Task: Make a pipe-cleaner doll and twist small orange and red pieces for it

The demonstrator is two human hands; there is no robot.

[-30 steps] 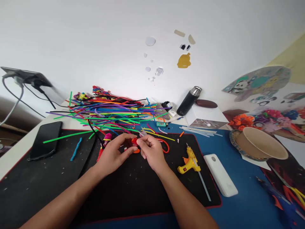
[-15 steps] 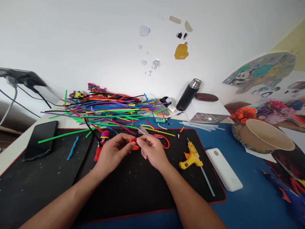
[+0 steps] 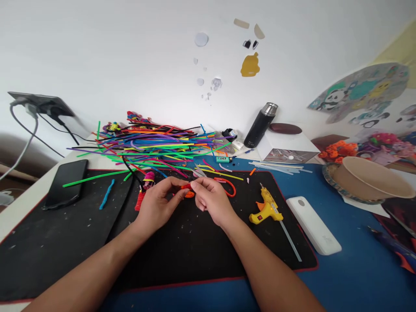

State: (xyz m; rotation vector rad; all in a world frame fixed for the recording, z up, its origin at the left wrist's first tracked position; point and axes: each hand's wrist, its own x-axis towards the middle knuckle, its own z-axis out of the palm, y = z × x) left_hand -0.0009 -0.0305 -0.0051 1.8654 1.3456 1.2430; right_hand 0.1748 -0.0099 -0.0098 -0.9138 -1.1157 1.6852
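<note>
Hard to make out exactly what the red piece [image 3: 186,186] is, since fingers cover most of it; it's small and sits between both hands, just above the black mat [image 3: 81,234]. An orange bit [image 3: 189,195] peeks out right below. Behind them is a pile of colored sticks [image 3: 152,149], a glue gun [image 3: 267,209] off to the right, and a phone [image 3: 66,183] on the far left. Left hand [image 3: 159,201] and right hand [image 3: 209,199] meet fingertip to fingertip, each pinching an end of the red piece, forearms angled in from the bottom.
</note>
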